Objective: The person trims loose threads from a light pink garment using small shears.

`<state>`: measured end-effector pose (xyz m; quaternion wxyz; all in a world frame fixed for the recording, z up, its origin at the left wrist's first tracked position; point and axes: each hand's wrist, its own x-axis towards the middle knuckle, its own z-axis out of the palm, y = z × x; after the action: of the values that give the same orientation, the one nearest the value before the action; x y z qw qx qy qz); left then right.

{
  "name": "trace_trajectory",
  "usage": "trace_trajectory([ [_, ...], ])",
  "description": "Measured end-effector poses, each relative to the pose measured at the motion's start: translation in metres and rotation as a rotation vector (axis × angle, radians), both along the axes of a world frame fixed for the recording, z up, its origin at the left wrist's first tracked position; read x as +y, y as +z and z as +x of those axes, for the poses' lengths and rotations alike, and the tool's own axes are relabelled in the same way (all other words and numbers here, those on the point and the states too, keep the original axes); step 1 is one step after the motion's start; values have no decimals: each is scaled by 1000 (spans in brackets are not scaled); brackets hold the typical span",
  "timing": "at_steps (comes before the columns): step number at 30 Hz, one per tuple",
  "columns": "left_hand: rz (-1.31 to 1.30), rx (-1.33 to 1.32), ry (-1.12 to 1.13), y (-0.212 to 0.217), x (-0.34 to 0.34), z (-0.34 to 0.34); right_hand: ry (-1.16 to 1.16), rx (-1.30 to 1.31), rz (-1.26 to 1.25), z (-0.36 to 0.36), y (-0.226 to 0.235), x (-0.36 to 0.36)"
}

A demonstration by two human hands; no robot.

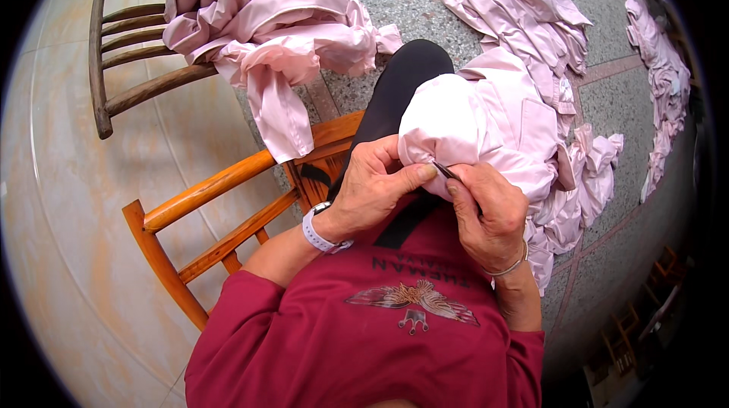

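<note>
- Pinching the near edge of a pale pink garment [490, 131] with the left hand [382, 174].
- Gripping a slim dark tool [445, 170], too small to identify, in the right hand [490, 207], against the cloth.
- Holding the garment over a black-clad leg [395, 89], at one o'clock from the hands.
- Near an orange-brown chair [209, 189] at nine o'clock and a dark chair [152, 90] draped with pink cloth [273, 13] at ten.
- With another pink heap [524, 17] at one.
</note>
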<state>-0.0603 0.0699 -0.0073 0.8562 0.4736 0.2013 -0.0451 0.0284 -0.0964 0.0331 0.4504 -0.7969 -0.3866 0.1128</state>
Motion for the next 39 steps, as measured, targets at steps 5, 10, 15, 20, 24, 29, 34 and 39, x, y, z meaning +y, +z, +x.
trace_trajectory([
  [5,80,16,12,-1,-1,0,4,-1,21,0,-4,2],
  [10,136,29,42,2,-2,4,19,-32,42,0,-11,4],
  [15,152,20,14,1,-2,2,-7,93,8,0,-7,2],
  [20,194,-6,-42,-3,-3,-2,-117,732,-3,3,-6,-7],
  [24,215,-52,-35,-4,-8,0,-68,655,-61,6,-15,-7],
  [29,113,12,-53,-5,-4,-1,-157,904,83,11,-17,-17],
  [34,124,29,7,-8,-1,-1,-227,734,-9,24,-2,-16],
  [39,218,-5,-21,-7,1,0,-83,623,19,25,-17,1],
])
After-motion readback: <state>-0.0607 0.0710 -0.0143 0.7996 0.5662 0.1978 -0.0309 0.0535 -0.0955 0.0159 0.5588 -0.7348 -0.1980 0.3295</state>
